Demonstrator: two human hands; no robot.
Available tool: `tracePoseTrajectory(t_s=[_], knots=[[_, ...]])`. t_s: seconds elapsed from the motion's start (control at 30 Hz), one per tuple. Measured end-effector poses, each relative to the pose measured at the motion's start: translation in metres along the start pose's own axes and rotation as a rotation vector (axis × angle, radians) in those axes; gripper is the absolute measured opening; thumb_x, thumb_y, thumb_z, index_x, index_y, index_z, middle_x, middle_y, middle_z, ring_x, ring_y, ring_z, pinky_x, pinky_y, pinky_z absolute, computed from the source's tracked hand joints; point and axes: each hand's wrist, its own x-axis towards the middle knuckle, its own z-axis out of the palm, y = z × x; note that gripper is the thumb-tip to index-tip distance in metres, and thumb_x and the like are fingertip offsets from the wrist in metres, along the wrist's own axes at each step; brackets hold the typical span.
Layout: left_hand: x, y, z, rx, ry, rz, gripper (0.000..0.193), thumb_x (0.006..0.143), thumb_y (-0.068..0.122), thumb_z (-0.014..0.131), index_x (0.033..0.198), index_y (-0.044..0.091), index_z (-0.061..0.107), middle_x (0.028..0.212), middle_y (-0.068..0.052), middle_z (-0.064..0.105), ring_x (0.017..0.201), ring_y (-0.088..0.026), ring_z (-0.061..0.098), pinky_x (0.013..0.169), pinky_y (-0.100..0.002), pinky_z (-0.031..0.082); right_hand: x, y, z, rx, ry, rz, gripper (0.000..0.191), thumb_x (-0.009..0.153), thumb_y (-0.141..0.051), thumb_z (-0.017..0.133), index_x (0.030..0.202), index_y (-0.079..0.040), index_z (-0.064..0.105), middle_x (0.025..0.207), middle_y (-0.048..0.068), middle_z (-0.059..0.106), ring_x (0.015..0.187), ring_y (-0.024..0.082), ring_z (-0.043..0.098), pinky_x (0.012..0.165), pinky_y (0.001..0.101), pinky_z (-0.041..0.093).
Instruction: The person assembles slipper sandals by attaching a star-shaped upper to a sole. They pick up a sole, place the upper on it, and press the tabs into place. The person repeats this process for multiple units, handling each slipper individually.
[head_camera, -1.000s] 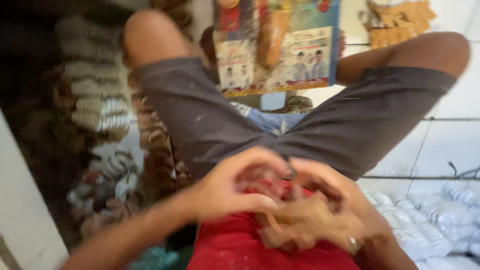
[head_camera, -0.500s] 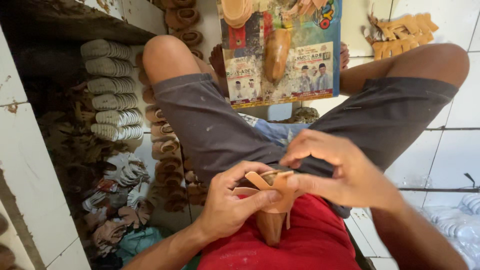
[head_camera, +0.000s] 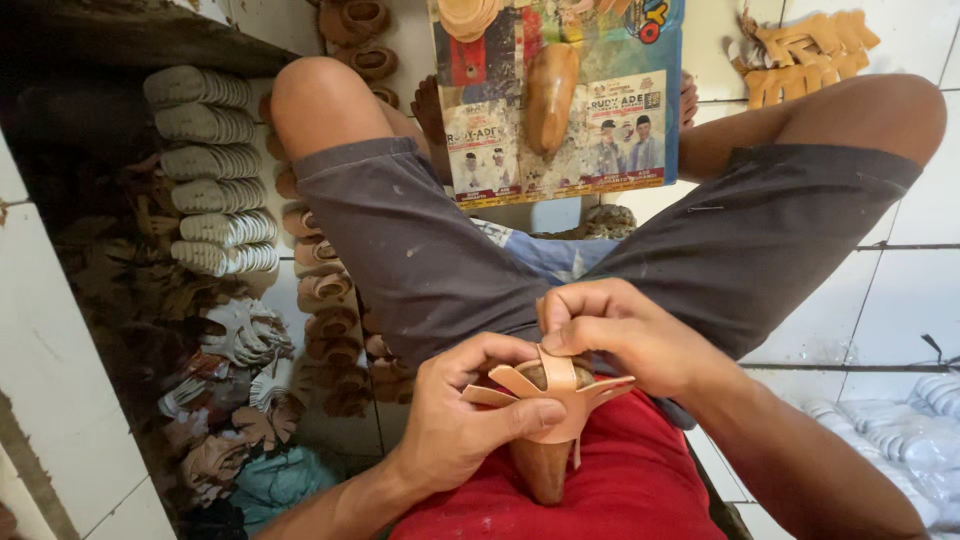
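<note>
Together, left hand (head_camera: 465, 425) and right hand (head_camera: 625, 335) clamp their grip on the tan leather strap piece (head_camera: 550, 395)

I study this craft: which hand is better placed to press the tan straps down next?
Probably the right hand: its fingers already lie on the tan straps, while the left hand grips them from the side.

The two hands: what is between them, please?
In the head view, a tan leather strap piece on a brown wooden form lies between the left hand and the right hand; both hands grip it.
</note>
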Motion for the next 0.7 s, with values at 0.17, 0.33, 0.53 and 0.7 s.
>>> tracePoseTrajectory(t_s=[0.17, 0.33, 0.53, 0.7], knots=[[0.002, 0.001, -0.002, 0.056, -0.008, 0.201, 0.044, 0.084, 0.009, 0.085, 0.120, 0.003, 0.062, 0.113, -0.002, 0.069, 0.102, -0.008, 0.066, 0.091, -0.025, 0.056, -0.004, 0.012, 0.002, 0.058, 0.010, -0.009, 0.016, 0.091, -0.008, 0.064, 0.077, -0.005, 0.057, 0.074, -0.002, 0.054, 0.068, 0.006, 0.048, 0.058, 0.0245, 0.036], [0.002, 0.001, -0.016, 0.193, -0.105, 0.118, 0.038, 0.085, 0.009, 0.087, 0.117, 0.002, 0.068, 0.100, -0.006, 0.076, 0.091, -0.008, 0.068, 0.080, -0.025, 0.058, -0.014, -0.003, 0.002, -0.343, 0.000, -0.317, 0.007, 0.094, -0.005, 0.068, 0.093, 0.001, 0.066, 0.091, 0.005, 0.062, 0.082, 0.012, 0.059, 0.071, 0.0271, 0.047], [0.000, 0.000, -0.015, 0.200, -0.107, 0.111, 0.039, 0.084, 0.009, 0.087, 0.116, 0.002, 0.067, 0.103, -0.006, 0.077, 0.093, -0.008, 0.071, 0.082, -0.025, 0.058, -0.017, -0.026, -0.008, -1.218, -0.089, -1.187, 0.033, 0.083, -0.002, 0.080, 0.112, 0.001, 0.065, 0.105, 0.013, 0.064, 0.090, 0.029, 0.065, 0.078, 0.0382, 0.054], [-0.002, -0.002, -0.013, 0.151, -0.127, 0.127, 0.037, 0.085, 0.008, 0.086, 0.117, 0.002, 0.067, 0.108, -0.007, 0.076, 0.097, -0.010, 0.070, 0.087, -0.027, 0.058, -0.006, -0.029, -0.006, -1.130, -0.201, -1.330, 0.029, 0.081, 0.000, 0.080, 0.105, 0.007, 0.066, 0.102, 0.017, 0.063, 0.082, 0.031, 0.065, 0.070, 0.0399, 0.054]])
